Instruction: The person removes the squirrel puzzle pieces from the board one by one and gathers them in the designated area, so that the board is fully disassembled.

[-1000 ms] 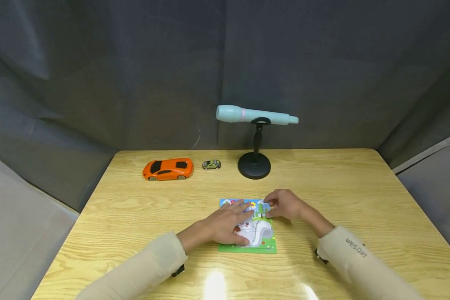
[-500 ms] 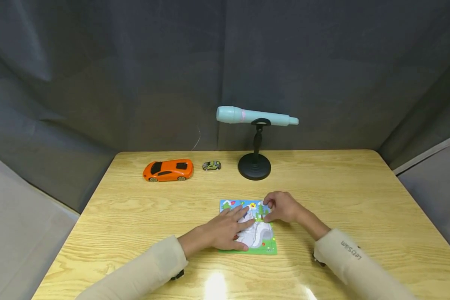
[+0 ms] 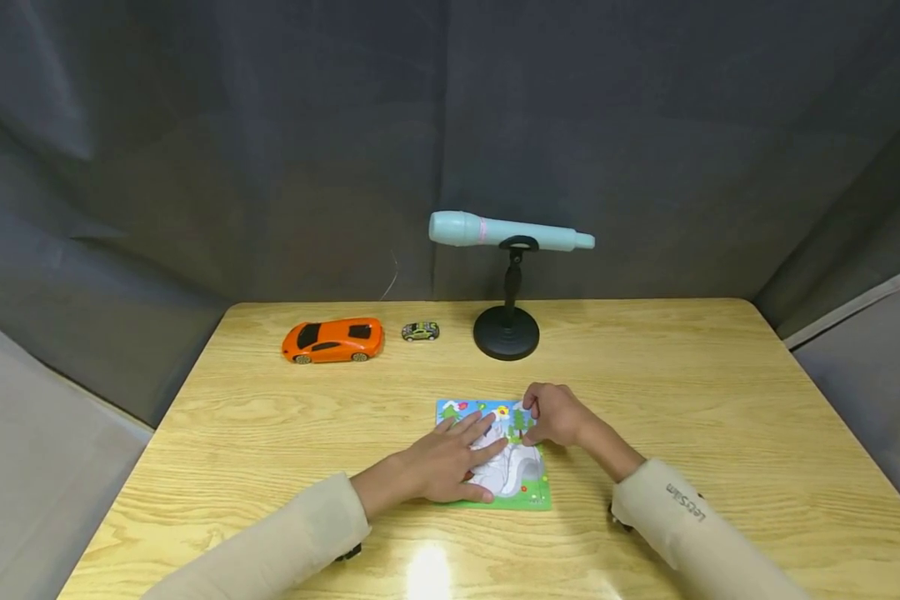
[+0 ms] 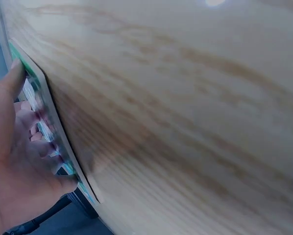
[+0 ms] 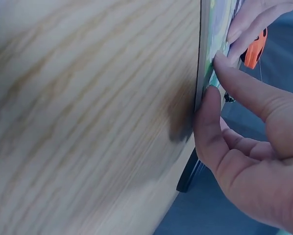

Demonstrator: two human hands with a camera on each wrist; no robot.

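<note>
A jigsaw puzzle (image 3: 528,492) with a white squirrel, trees and flowers on a green and blue ground lies flat on the table. My left hand (image 3: 446,467) rests on its left half with the fingers spread, covering part of the squirrel. At the upper right edge, my right hand (image 3: 558,414) grips the puzzle with thumb and curled index finger. In the right wrist view, the thumb (image 5: 239,81) touches the top face while the index finger (image 5: 210,127) lies against the side. Whether a single piece is loose there, I cannot tell. The left wrist view shows the left fingers along the puzzle (image 4: 51,115).
Towards the back left of the wooden table (image 3: 270,442) stand an orange toy car (image 3: 333,340) and a small patterned toy car (image 3: 420,331). A light blue microphone (image 3: 510,231) sits on a black stand (image 3: 506,333). Dark grey cloth (image 3: 330,150) hangs behind.
The right forearm has shifted slightly left, and the right thumb and fingers have moved in a little over the puzzle's edge. My left hand has slid slightly down and stays spread on the puzzle.
</note>
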